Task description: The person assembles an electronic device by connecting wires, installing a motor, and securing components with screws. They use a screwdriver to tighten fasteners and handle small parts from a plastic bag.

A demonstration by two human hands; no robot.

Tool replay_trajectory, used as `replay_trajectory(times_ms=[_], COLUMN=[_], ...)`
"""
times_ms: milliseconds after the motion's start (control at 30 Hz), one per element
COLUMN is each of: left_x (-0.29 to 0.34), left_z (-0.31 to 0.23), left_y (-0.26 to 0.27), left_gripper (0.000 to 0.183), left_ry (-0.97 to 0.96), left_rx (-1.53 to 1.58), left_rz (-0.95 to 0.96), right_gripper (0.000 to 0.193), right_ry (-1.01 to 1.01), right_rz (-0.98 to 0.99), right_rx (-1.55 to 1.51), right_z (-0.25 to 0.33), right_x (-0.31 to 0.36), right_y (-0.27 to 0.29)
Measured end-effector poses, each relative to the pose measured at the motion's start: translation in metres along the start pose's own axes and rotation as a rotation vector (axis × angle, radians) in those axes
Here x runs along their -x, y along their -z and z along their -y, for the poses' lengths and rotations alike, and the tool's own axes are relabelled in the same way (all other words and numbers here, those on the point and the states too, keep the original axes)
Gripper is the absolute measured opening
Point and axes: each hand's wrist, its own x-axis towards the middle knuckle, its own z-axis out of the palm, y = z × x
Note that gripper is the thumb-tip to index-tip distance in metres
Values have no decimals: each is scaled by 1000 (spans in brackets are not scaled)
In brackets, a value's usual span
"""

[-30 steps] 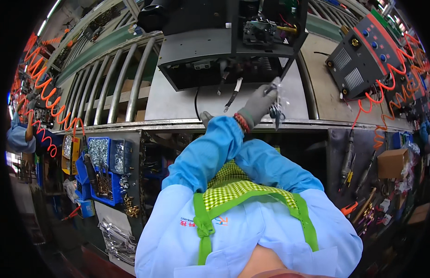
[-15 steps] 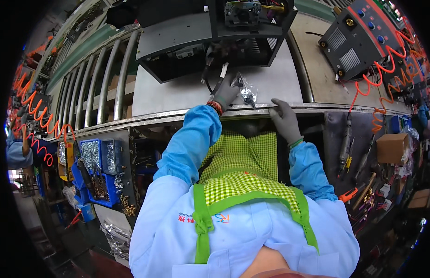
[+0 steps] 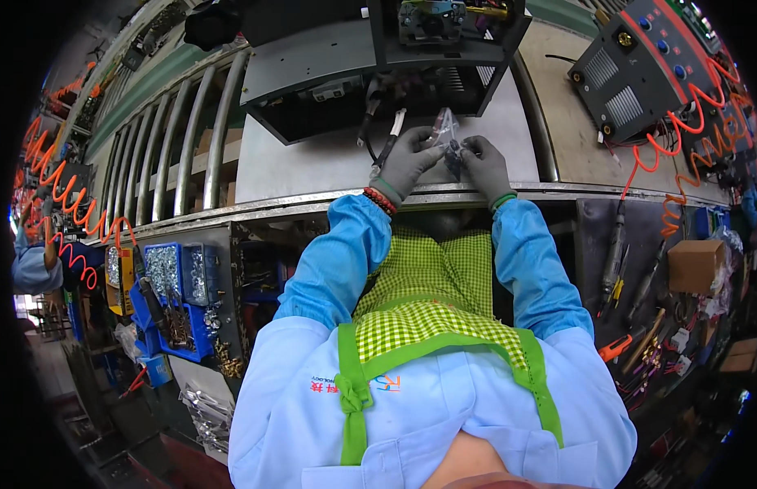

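A small clear plastic bag [image 3: 446, 128] with dark parts in it is held up between both gloved hands, over the pale board in front of the open machine housing. My left hand [image 3: 408, 163], in a grey glove, pinches it from the left. From the other side, the fingers of my right hand [image 3: 486, 169], gloved too, close on its lower part. The fingertips partly cover the contents. Just beyond my left hand, a cable with a white end [image 3: 396, 124] hangs out of the dark metal housing [image 3: 309, 72].
Metal rollers [image 3: 187, 147] lie to the left. Blue bins [image 3: 162, 273] of small screws stand at the lower left. On the right are another grey machine [image 3: 631, 77], coiled orange air hoses [image 3: 657, 155], a hanging power screwdriver [image 3: 615, 253] and a cardboard box [image 3: 695, 265].
My right hand has moved up and left from the table edge and taken hold of the bag. The bag is now upright between both hands.
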Motion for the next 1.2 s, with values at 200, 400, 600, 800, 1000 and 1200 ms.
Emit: replay_trajectory(times_ms=[200,400,600,800,1000,1200], left_x=[1,12,13,7,-1,-15], left_z=[1,6,0,6,13,13], left_y=[-17,-35,-26,-20,-21,-29], left_gripper=[29,25,29,26,25,24], left_ry=[-198,-211,53,48,-20,-181], left_rx=[-326,-253,19,-196,-336,-605], left_rz=[-51,64,170,209,259,364], right_gripper=[33,25,19,23,25,24], right_ry=[65,78,-28,44,-168,-406], right_rz=[-111,36,164,138,160,216], right_rx=[-292,-423,-395,-417,-532,-806], right_z=[61,58,58,48,57,48], right_x=[33,43,43,48,52,56], right_y=[25,25,36,31,39,47])
